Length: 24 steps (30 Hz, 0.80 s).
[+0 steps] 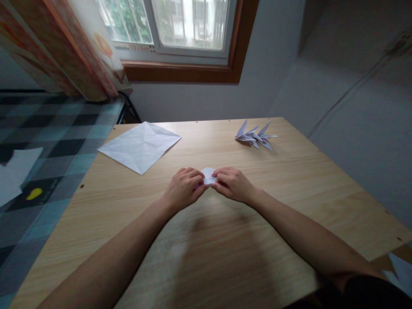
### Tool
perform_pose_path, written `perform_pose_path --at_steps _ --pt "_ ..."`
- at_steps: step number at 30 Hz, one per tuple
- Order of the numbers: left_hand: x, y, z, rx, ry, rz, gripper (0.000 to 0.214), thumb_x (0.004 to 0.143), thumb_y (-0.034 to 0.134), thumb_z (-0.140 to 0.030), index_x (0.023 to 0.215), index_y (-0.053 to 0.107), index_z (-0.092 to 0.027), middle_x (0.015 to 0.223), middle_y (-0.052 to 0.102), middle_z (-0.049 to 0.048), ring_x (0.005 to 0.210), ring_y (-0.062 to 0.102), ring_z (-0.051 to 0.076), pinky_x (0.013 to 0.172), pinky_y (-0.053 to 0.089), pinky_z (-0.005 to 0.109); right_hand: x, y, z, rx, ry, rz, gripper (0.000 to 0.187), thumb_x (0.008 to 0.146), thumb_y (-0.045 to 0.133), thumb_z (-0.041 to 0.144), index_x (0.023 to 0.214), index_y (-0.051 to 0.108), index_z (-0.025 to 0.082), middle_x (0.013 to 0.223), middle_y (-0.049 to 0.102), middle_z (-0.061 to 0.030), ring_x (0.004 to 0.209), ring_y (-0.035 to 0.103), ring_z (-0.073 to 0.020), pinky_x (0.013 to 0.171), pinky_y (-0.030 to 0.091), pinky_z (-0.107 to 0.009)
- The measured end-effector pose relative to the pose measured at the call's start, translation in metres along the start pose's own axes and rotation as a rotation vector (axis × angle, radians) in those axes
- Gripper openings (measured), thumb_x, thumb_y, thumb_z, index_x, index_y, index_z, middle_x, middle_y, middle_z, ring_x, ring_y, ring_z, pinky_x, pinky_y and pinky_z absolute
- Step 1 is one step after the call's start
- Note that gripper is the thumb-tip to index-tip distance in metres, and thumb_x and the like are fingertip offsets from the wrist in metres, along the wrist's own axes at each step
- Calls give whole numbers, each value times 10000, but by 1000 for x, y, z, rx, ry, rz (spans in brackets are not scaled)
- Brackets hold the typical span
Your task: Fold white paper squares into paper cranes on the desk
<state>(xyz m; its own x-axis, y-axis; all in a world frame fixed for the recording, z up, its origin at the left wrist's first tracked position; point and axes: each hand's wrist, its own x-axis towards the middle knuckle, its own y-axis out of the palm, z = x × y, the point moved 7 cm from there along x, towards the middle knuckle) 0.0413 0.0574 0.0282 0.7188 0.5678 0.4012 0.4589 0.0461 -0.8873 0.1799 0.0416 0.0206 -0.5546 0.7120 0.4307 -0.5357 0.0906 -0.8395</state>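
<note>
Centrally, a small folded piece of white paper (209, 177) sits between my two hands; whether it touches the wood-grain tabletop (144, 262) cannot be told from this view. Left hand (186, 185): fingers curled, thumb and fingertips pinching the paper's left end. Right hand (235, 184): similar posture, pinching the right end, thumb on the near side. Middle of the paper visible between the two grips, its far side tapering away from me. Beyond the left hand lies a creased white sheet (140, 146); beyond the right, a cluster of pointed origami pieces (252, 137).
</note>
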Motion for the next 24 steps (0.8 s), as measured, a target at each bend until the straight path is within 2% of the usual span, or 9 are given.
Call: perform_pose_path --at_steps 7,14,16,19,21,24 --pt "2 2 7 41 -95 -4 227 936 583 -337 782 655 -186 965 731 75 905 621 243 827 501 410 2 2 -10 -43 150 -8 120 936 588 234 832 622 186 941 686 -111 920 609 -239 839 488 -369" --pt "1 4 10 52 -153 2 138 916 617 -313 881 669 -190 962 719 76 911 601 250 817 499 409 3 3 -7 -87 93 5 94 940 570 189 914 659 199 958 689 -98 934 595 -237 864 482 -378" --pt "1 3 9 63 -132 1 133 924 603 -286 971 686 -192 990 724 73 930 605 249 825 496 407 3 4 -3 -104 29 31 132 941 555 170 936 681 209 981 708 -90 932 610 -231 869 486 -377" --pt "1 4 1 63 -22 27 212 968 528 -259 1069 712 -234 1068 743 53 961 623 232 845 486 397 1 6 1 -103 -56 62 178 926 554 145 964 710 222 1022 737 -77 945 645 -224 888 502 -381" --pt "1 6 -3 59 45 57 259 987 490 -260 1088 728 -260 1104 754 41 983 637 227 852 483 398 -1 5 3 -85 -78 69 206 905 558 126 997 721 214 1045 749 -86 973 668 -232 905 518 -393" --pt "0 7 -5 57 68 70 286 974 484 -248 1104 739 -259 1139 756 51 1024 645 237 874 491 416 -2 4 3 -43 -67 67 258 877 560 99 1043 725 208 1095 753 -95 1024 689 -237 944 532 -404"
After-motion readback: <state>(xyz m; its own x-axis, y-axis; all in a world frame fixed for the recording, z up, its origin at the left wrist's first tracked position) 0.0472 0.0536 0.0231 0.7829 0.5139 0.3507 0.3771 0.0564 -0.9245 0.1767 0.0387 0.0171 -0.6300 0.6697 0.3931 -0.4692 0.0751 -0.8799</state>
